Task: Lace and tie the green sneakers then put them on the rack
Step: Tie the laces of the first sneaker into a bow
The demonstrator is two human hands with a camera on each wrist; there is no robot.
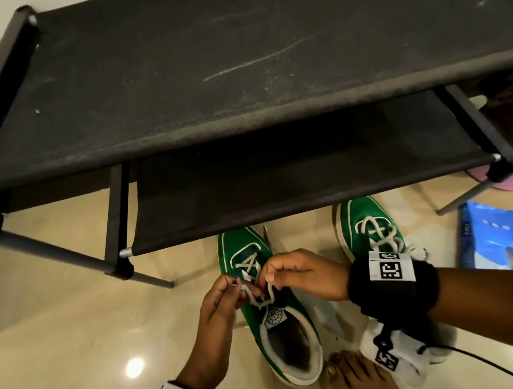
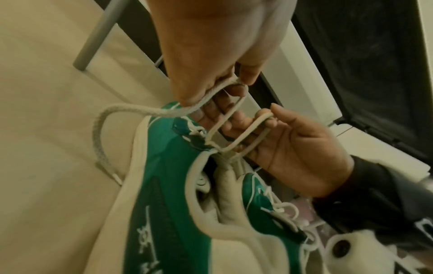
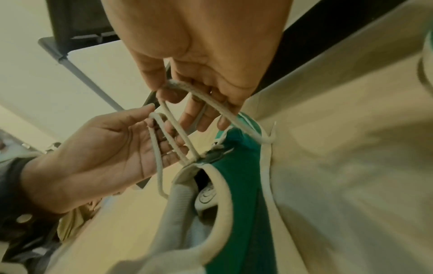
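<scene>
Warm, dim indoor light. Two round glare spots shine on the glossy beige tiled floor point(image 1: 74, 319) in the head view. The black fabric shoe rack point(image 1: 238, 71) bows with wide-angle distortion. Both wrist views are soft, grainy and yellow-green tinted, blurred toward their edges.

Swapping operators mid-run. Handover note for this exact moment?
Left hand: pinching a loop of the white lace over the near sneaker.
Right hand: pinching the other loop of that lace.
Both sneakers are on the floor in front of the rack; the far sneaker sits to the right, laced, knot hidden by the right wrist.
Done: near sneaker laced.
Left: finish this bow, check the far sneaker's knot, put both on the rack.
</scene>
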